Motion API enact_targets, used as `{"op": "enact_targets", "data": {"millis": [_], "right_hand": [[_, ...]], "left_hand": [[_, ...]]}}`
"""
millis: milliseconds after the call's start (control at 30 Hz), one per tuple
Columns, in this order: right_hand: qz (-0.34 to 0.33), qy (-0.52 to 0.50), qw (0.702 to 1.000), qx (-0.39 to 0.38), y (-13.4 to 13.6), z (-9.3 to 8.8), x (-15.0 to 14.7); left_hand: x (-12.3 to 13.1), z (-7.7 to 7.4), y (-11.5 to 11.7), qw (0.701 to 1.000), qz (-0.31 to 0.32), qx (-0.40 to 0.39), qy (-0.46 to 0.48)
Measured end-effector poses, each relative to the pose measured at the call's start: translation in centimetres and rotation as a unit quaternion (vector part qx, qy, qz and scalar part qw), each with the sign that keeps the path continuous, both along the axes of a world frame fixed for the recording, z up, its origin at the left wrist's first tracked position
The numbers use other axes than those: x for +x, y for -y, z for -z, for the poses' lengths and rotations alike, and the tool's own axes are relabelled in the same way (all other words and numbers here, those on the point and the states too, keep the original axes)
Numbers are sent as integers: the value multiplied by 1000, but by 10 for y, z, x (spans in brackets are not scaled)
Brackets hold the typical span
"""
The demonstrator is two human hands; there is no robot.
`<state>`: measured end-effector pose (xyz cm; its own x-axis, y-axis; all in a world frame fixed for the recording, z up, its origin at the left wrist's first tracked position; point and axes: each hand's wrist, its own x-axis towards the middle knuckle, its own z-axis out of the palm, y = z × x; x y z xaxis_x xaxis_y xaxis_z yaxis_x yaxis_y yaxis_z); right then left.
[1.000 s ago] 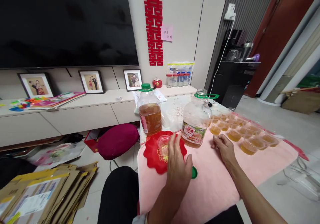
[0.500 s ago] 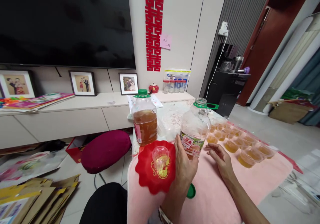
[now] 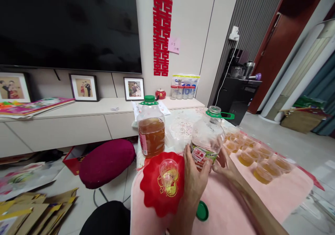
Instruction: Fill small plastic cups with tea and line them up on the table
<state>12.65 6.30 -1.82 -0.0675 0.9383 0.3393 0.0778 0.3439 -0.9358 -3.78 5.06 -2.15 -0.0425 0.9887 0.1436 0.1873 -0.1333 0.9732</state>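
Note:
A clear plastic jug (image 3: pixel 208 135) with a green neck ring and handle stands uncapped on the pink cloth. Its lower part is wrapped by a printed label. My left hand (image 3: pixel 196 175) is curved against the jug's near left side, the thumb across its front. From the right, my right hand (image 3: pixel 226 163) holds the jug's lower side. Left of my left hand lies a red scalloped tray (image 3: pixel 149 189) bearing a clear plastic cup (image 3: pixel 169 172). A green cap (image 3: pixel 202 211) rests on the cloth between my forearms.
A capped jug of amber liquid (image 3: pixel 151 133) stands behind the red tray. Several cups of amber liquid (image 3: pixel 263 172) fill the table's right side. Stacked clear lids or cups (image 3: pixel 178 140) lie between the jugs. A maroon stool (image 3: pixel 107 161) stands left of the table.
My right hand has moved left and up from the cloth onto the jug's right side. My left hand stays on the jug. The view has shifted slightly.

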Motion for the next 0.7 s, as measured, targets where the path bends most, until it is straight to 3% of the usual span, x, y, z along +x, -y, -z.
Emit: {"op": "enact_targets", "data": {"millis": [133, 367, 500, 700], "right_hand": [[28, 0, 1000, -5, -12, -2, -3], [56, -27, 998, -16, -23, 15, -8], [67, -38, 997, -10, -16, 11, -7], [87, -11, 996, 23, 12, -16, 7]], "left_hand": [[-1, 0, 1, 1000, 11, 8, 2], [-7, 0, 8, 997, -37, 32, -58], [-4, -3, 9, 999, -16, 31, 22], [0, -10, 15, 985, 39, 88, 147]]}}
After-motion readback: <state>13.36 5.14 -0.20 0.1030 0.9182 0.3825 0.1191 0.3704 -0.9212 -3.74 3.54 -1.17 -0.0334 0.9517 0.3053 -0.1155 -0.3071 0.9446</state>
